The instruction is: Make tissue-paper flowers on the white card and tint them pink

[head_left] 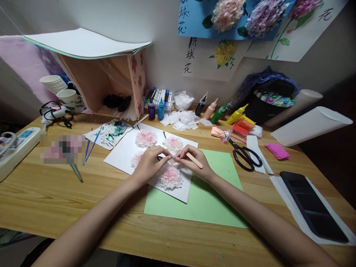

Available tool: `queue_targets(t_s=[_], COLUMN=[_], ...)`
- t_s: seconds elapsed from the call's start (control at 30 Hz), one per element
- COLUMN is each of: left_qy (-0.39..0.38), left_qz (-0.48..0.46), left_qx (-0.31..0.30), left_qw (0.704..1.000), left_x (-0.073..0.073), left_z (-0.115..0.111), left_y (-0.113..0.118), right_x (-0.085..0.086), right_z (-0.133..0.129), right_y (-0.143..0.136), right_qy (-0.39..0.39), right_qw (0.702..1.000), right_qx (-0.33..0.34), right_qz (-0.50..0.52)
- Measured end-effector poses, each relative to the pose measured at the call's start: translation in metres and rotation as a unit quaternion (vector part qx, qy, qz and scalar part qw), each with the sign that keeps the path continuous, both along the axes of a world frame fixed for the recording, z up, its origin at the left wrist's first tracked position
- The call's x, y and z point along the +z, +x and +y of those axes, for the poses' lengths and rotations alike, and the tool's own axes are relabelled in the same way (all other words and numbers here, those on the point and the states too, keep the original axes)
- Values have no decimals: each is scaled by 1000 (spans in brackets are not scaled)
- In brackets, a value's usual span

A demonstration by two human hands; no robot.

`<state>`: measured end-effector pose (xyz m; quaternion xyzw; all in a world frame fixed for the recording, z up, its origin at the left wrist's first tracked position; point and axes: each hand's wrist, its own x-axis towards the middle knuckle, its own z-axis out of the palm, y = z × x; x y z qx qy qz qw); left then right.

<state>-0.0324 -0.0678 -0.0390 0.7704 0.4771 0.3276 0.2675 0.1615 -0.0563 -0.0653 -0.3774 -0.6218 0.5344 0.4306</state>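
Note:
A white sheet (119, 159) with several pink-and-white ruffled paper flowers (170, 178) lies over a green sheet (219, 207). Above the flowers, my left hand (151, 163) and my right hand (198, 163) meet fingertip to fingertip. Between them they pinch a small pale piece of paper (174, 161), mostly covered by the fingers. A flat wooden craft stick (196, 160) is also tucked in my right hand, slanting across its fingers. Both hands are closed. Part of the flowers behind the hands is hidden.
White paper scraps (183, 119) lie at the back, near a glass bowl (184, 99) and paint bottles (200, 105). Black-handled scissors (246, 155) rest right of the green sheet. A black palette (313, 207) is at far right, a power strip (22, 148) at far left.

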Motion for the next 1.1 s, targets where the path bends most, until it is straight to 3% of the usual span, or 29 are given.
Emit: queue_targets(t_s=[0.13,0.27,0.37,0.53,0.67,0.83,1.1], left_qy=[-15,-7,-6,-34,-66,-86,19], left_qz=[-14,-26,-32,-47,-71,-72,138], left_qx=[43,99,125,145,143,104,47], left_qw=[999,995,992,988,985,988,989], left_x=[-1,0,-1,-6,-8,-11,-13], left_z=[3,7,9,10,9,10,13], left_y=[-4,-14,-19,-20,-18,-15,-1], right_x=[-1,-6,-9,-9,-10,-11,-12], right_z=[-1,-2,-3,-1,0,-2,-4], right_y=[6,20,25,20,17,17,16], right_qy=[62,174,234,266,268,286,274], right_qw=[998,984,969,954,950,945,949], right_qx=[-24,-19,19,67,77,40,15], right_qz=[-17,-41,-81,-121,-144,-151,-155])
